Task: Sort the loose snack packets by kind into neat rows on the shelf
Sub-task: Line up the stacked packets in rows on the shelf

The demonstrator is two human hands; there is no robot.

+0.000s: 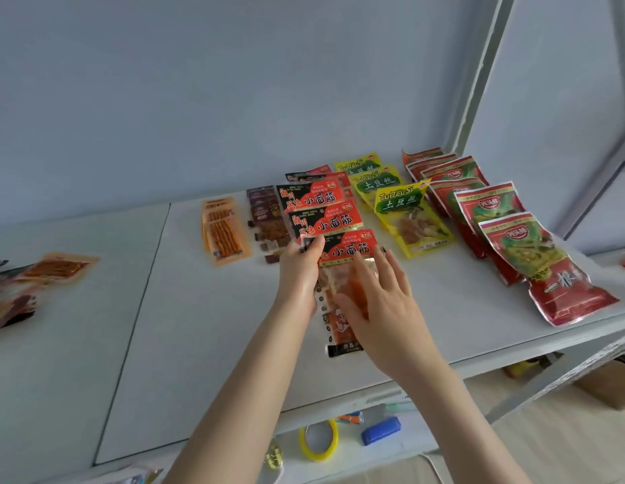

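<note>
Both forearms reach forward over the white shelf (199,326). The left hand (300,270) grips the upper left edge of a red-and-black packet (353,249), thumb on its face. The right hand (384,309) lies flat, fingers straight and spread, on the packet's clear window. The packet lies under both hands, overlapping two matching packets (321,221) just beyond the fingertips. Yellow packets (401,204) sit beyond the right hand.

Bright even daylight, soft faint shadows, slight overall blur, wide-angle bending at edges
</note>
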